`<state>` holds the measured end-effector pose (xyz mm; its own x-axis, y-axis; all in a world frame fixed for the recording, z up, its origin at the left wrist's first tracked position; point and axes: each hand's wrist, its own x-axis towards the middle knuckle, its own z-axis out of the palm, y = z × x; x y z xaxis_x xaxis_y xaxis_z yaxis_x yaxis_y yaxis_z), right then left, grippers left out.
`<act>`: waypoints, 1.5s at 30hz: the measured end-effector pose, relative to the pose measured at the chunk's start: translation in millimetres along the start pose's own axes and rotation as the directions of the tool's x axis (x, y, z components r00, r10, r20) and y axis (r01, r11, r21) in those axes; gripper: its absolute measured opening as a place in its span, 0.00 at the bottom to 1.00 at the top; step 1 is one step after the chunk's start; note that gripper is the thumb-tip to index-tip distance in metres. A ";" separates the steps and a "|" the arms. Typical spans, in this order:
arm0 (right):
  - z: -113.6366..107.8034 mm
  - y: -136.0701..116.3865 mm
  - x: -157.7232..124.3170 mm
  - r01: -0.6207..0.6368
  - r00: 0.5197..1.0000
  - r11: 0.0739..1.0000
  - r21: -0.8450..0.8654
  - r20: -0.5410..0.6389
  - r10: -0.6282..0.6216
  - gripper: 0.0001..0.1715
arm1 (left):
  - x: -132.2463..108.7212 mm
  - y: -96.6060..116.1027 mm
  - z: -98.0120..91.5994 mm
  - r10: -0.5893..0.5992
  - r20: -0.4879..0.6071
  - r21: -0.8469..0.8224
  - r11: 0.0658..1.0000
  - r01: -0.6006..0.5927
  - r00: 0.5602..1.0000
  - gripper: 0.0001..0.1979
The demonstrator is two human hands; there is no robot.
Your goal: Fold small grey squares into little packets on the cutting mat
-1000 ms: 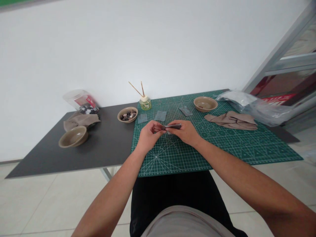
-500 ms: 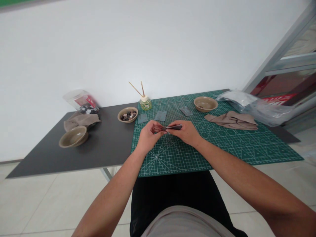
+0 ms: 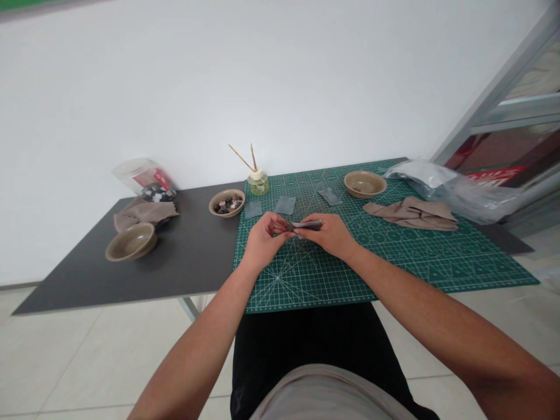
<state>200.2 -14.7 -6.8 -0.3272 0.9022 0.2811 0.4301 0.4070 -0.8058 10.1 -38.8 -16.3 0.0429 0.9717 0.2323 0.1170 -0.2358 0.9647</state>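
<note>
Over the green cutting mat (image 3: 301, 286), both my hands meet close together. My right hand (image 3: 333, 235) pinches a folded grey sheet that looks like sandpaper (image 3: 310, 224), its edge toward me. In my left hand (image 3: 263, 238), thumb and fingers close on a small brown stone (image 3: 290, 227), mostly hidden by the fingertips. Stone and sheet touch or nearly touch. Just beyond the hands lie flat grey pieces: one square (image 3: 252, 209), another (image 3: 285, 205) beside it, and a third (image 3: 329, 196) farther right.
A tan bowl (image 3: 225, 216) of dark and pale stones stands left of the mat. Another bowl (image 3: 140, 255), a brown cloth (image 3: 144, 213) and a clear jar (image 3: 129, 171) sit farther left. A reed diffuser (image 3: 258, 182), bowl (image 3: 365, 193), cloth (image 3: 411, 214) and plastic bag (image 3: 464, 192) are behind and right.
The grey sheet in my right hand has tilted slightly, showing a lighter face. Both hands stay in nearly the same place.
</note>
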 end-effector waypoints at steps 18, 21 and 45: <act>0.4 0.3 0.1 0.023 1.000 0.999 0.023 -0.018 -0.022 0.09 | -0.7 1.2 0.7 0.003 0.011 0.015 1.000 -0.003 1.000 0.14; 1.5 2.6 0.9 0.051 0.999 0.998 0.022 -0.007 -0.051 0.09 | -1.1 1.7 0.3 0.006 0.013 0.027 1.000 -0.006 1.000 0.14; -0.8 2.6 0.4 0.030 0.999 0.999 0.016 0.011 -0.030 0.08 | -0.7 -0.6 0.0 -0.011 0.045 0.058 0.998 0.009 0.999 0.15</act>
<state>201.8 -13.1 -8.4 -0.3494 0.8879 0.2993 0.4066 0.4315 -0.8053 10.0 -39.3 -17.0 0.0858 0.9727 0.2154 0.1751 -0.2276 0.9579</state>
